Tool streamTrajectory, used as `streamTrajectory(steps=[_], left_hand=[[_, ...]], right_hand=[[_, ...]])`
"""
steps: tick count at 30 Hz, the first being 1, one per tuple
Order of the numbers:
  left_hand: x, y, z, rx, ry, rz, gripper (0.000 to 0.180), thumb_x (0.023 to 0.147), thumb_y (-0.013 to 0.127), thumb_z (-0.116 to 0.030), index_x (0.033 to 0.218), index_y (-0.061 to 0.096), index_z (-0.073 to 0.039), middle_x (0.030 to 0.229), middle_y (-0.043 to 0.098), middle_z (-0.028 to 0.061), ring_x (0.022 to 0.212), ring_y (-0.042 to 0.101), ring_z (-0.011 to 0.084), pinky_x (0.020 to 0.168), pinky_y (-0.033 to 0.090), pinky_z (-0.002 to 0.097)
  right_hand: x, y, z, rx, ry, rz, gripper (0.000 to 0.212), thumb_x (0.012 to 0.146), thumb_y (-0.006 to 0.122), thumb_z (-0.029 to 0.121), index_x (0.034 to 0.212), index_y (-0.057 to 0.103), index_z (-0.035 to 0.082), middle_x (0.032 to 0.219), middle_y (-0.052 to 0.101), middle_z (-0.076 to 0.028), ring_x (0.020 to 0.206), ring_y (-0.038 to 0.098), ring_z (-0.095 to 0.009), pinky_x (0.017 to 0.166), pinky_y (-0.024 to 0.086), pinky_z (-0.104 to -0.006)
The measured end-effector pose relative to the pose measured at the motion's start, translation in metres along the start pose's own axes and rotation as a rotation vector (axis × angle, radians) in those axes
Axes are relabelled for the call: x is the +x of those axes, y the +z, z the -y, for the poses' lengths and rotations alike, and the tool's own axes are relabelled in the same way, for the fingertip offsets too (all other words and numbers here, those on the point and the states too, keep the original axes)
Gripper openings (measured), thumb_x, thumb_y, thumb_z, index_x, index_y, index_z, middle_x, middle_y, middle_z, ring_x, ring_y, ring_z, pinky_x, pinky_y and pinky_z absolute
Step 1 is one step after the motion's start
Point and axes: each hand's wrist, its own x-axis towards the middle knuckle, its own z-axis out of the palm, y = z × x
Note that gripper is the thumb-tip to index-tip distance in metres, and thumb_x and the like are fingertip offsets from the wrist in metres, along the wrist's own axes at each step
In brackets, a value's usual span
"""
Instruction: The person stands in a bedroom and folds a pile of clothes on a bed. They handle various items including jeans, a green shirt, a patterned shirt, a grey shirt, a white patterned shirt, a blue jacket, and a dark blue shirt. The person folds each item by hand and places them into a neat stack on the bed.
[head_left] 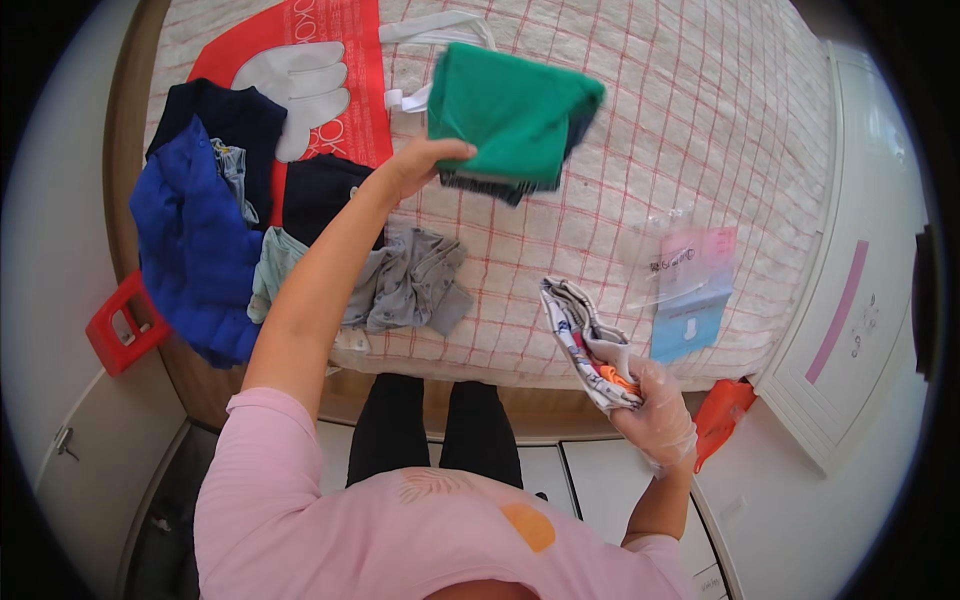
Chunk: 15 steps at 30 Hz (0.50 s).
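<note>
The left hand [428, 163] grips the green cloth [512, 112], which extends to its right. The right hand [655, 408] grips the patterned cloth [574, 335], whose long axis points forward-left.

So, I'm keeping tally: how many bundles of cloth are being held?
2: a green bundle in the left hand, a patterned bundle in the right hand. Folds may hide more pieces.
</note>
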Motion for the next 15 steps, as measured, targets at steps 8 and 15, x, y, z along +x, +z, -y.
streamTrajectory(steps=[8,15], left_hand=[[-0.009,-0.010,0.102,0.315,-0.223,0.088,0.077,0.067,0.073,-0.027,0.130,0.035,-0.004,0.123,0.047,0.0128,0.112,0.045,0.0205,0.095,0.034,0.0305],[-0.014,-0.039,0.137,0.214,-0.124,0.021,0.071,0.076,0.067,-0.031,0.133,0.032,-0.006,0.127,0.044,0.0148,0.117,0.043,0.0213,0.095,0.035,0.0308]], right_hand=[[0.039,0.016,0.016,0.291,-0.057,0.478,0.048,0.063,0.060,0.000,0.110,0.053,0.000,0.089,0.060,-0.014,0.081,0.060,-0.024,0.073,0.046,-0.0307],[0.159,0.022,-0.028,0.745,0.144,0.453,0.045,0.073,0.061,0.007,0.116,0.048,0.003,0.101,0.057,-0.002,0.088,0.054,-0.010,0.078,0.045,-0.0263]])
